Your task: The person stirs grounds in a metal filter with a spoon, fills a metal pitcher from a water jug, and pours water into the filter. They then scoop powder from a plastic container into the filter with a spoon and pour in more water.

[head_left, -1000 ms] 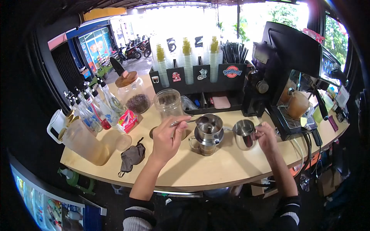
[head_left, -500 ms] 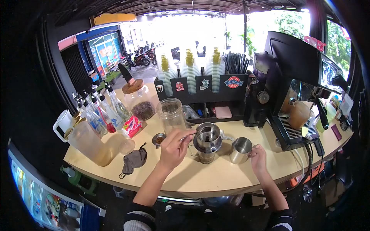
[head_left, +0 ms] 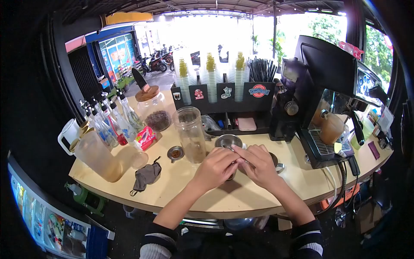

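My left hand [head_left: 215, 168] and my right hand [head_left: 261, 166] meet over the front of a steel drip filter [head_left: 228, 140], its round rim showing behind them. The left fingers are closed, apparently on a spoon, mostly hidden, with only a small metallic bit visible above the knuckles. My right fingers are bent and touch the left fingertips; whatever they pinch is hidden. The glass under the filter is almost wholly covered by the hands. Partly behind my right hand stands a steel pitcher [head_left: 280, 167] with its handle to the right. A tall clear jar [head_left: 189, 136] stands left of the filter.
Left of the jar are a small metal dish [head_left: 175, 153] with brown contents, a grey cloth mask [head_left: 146, 177], a frosted pitcher [head_left: 97, 157] and several pump bottles [head_left: 114, 123]. A black cup holder [head_left: 224, 97] stands behind; an espresso machine [head_left: 330, 103] is at right.
My right hand has let go of the steel pitcher and come left to meet my left hand at the filter. The left hand has moved slightly right and lower over the filter.
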Available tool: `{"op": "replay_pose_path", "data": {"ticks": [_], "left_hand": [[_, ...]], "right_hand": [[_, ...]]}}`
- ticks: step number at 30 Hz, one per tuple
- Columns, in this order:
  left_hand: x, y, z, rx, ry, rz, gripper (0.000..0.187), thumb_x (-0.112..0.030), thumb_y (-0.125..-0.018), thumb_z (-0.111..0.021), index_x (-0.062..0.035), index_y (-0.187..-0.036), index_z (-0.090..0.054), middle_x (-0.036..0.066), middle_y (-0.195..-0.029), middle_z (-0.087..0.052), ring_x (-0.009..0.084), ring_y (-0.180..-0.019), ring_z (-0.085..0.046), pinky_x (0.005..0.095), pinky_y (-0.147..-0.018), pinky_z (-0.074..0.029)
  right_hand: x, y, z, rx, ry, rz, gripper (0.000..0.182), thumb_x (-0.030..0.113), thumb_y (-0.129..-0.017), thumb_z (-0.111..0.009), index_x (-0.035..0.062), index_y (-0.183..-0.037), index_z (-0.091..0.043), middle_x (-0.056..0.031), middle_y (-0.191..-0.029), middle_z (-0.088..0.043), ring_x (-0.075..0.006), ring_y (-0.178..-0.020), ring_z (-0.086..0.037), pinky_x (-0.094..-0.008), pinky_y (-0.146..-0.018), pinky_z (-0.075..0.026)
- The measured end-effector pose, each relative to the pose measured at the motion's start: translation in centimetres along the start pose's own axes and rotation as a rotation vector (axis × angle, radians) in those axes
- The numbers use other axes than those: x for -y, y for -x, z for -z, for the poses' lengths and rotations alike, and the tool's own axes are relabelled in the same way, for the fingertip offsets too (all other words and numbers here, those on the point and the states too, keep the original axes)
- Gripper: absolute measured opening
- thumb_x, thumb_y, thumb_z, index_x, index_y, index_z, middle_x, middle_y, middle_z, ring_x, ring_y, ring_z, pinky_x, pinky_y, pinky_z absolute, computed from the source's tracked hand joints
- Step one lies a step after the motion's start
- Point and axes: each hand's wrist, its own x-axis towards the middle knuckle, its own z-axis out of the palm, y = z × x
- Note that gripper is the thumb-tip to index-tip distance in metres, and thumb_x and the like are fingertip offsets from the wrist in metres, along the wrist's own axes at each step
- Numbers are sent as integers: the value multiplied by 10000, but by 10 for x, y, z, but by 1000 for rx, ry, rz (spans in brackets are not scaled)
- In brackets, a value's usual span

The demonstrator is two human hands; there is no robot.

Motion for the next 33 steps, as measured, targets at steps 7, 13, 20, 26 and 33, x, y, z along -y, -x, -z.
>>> {"op": "replay_pose_path", "data": {"ticks": [7,13,20,26,33], "left_hand": [[43,23,13,-89,314,440,657,-178,-672,-796,-53,-1244,-499,125,-1130,-594,235,-1044,-567,380,-937,-424],[60,20,-4,195,426,565,902,-285,-570,-862,-18,-1308,-419,138,-1187,-569,239,-1136,-521,359,-1007,-371],[46,9,-1,114,443,576,800,-204,-556,-838,-48,-1247,-464,113,-1158,-585,214,-1101,-545,352,-972,-404],[44,15,-4,-20,334,526,823,-159,-509,-833,-87,-1245,-471,94,-1185,-569,253,-1103,-542,381,-988,-381],[41,10,-7,-141,301,397,839,-134,-510,-851,-112,-1253,-462,78,-1240,-550,265,-1141,-521,390,-995,-362]], "right_hand": [[-8,-13,10,-43,207,169,245,97,-753,-675,26,-978,-611,-37,-690,-486,-203,-655,-501,-329,-599,-369],[-9,-9,-2,30,-6,93,173,86,-766,-667,26,-919,-614,-65,-731,-566,-223,-682,-532,-348,-621,-392],[-7,-11,1,-22,-120,-52,134,78,-808,-645,20,-926,-619,-103,-758,-600,-266,-683,-555,-363,-658,-436],[7,-17,13,-16,-338,-197,126,66,-836,-622,4,-945,-609,-117,-778,-605,-250,-733,-594,-338,-641,-465],[8,-14,16,132,-503,-288,125,88,-883,-564,6,-976,-550,-135,-908,-589,-255,-799,-594,-340,-706,-463]]}}
